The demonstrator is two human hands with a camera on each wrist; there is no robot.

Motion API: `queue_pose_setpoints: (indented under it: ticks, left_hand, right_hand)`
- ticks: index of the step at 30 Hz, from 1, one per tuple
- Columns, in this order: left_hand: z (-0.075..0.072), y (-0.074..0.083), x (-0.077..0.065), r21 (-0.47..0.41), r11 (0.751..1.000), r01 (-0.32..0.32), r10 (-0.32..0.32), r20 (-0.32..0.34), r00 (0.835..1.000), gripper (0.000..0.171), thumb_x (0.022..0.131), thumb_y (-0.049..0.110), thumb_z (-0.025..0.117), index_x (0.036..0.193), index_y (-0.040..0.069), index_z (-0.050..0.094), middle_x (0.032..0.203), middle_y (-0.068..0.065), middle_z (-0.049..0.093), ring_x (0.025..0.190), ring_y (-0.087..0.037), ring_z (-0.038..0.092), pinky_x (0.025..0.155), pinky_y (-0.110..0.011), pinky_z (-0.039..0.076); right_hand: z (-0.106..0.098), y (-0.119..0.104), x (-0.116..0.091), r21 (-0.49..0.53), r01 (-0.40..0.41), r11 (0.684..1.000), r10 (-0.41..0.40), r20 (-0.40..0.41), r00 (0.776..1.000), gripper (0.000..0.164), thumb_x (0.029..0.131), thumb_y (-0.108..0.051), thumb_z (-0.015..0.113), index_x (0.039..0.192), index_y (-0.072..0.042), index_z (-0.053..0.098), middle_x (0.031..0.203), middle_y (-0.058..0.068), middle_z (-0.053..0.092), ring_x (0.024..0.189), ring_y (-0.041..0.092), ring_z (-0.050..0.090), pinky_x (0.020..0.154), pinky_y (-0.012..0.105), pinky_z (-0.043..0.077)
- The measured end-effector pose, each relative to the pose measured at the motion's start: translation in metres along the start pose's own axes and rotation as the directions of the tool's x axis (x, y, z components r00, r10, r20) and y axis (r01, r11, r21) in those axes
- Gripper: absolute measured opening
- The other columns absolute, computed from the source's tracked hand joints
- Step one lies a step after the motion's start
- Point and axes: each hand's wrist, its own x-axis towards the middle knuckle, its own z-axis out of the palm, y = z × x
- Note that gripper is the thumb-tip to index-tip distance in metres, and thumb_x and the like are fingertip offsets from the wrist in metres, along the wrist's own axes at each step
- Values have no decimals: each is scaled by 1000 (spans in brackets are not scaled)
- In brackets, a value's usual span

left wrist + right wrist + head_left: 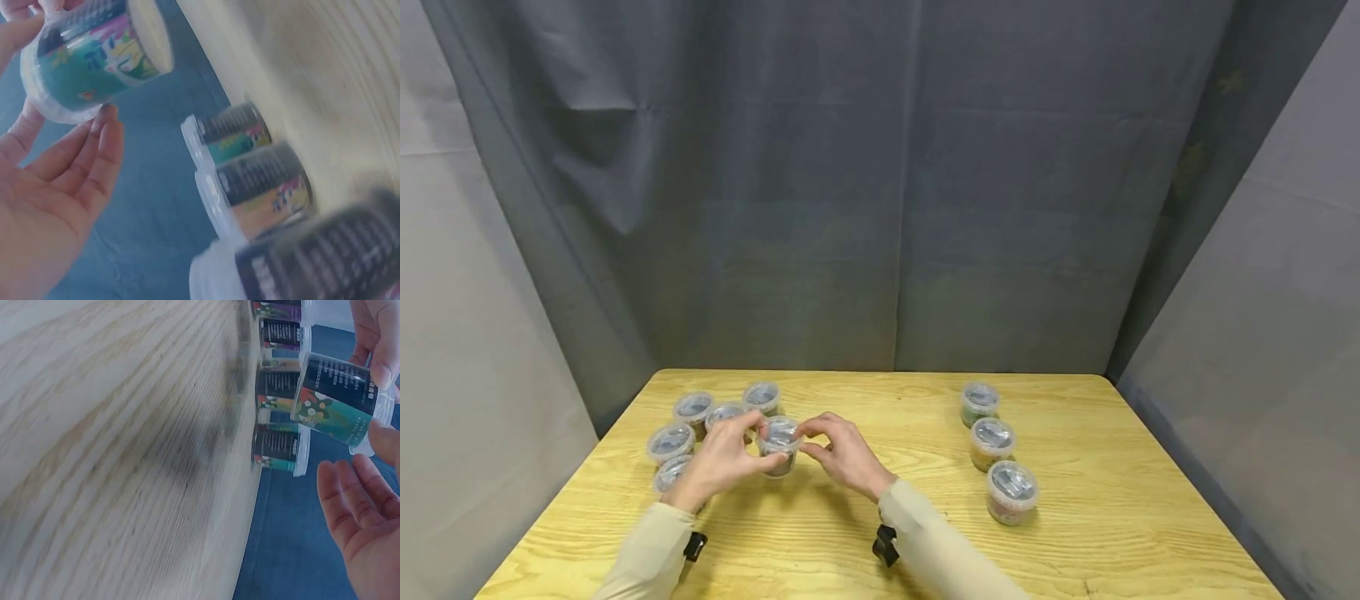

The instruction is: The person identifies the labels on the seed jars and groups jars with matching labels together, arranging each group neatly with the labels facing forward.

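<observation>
A small round plastic tub (779, 446) with a clear lid and a teal and black printed label is held up over the table's left part. My left hand (727, 457) grips it by the lid, its thumb and fingers around the rim. From the other side my right hand (844, 454) pinches the lid's edge. In the left wrist view the tub (100, 62) is tilted, with its pale base toward the tabletop. The right wrist view shows the same tub (334, 400) between both hands, the right hand's lower fingers (347, 494) extended beneath the lid.
Several similar lidded tubs (671, 442) stand grouped at the left of the wooden table (880, 533), partly behind my left hand. On the right, three more tubs (992, 442) form a line running front to back. A grey curtain (880, 208) hangs behind the table.
</observation>
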Motion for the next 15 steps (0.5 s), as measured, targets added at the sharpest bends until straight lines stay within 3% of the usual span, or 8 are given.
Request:
queue_pose_setpoints:
  ticks: [6,11,15]
  left_hand:
    - [10,7,5,-90,996,-20,16,-45,999,39,73,36,87,90,21,55,81,7,60,80,-15,63,70,-34,57]
    - [17,12,8,-172,984,-49,37,-74,997,39,73,31,87,93,19,57,85,8,61,82,-9,62,73,-34,60]
    - [23,15,9,-253,966,-48,34,-62,998,37,76,31,86,96,18,57,93,6,63,87,-10,62,76,-33,60]
  right_hand:
    - [-13,7,-7,53,-11,999,12,-18,1000,20,96,-19,64,116,-17,68,117,3,65,108,24,64,75,19,55]
    - [-21,10,-11,105,-17,994,19,-15,1000,20,96,-21,64,115,-18,68,117,2,64,108,25,63,75,19,56]
    - [-27,15,-14,137,-19,990,19,0,1000,20,96,-22,64,115,-19,67,122,2,64,113,25,63,77,19,57]
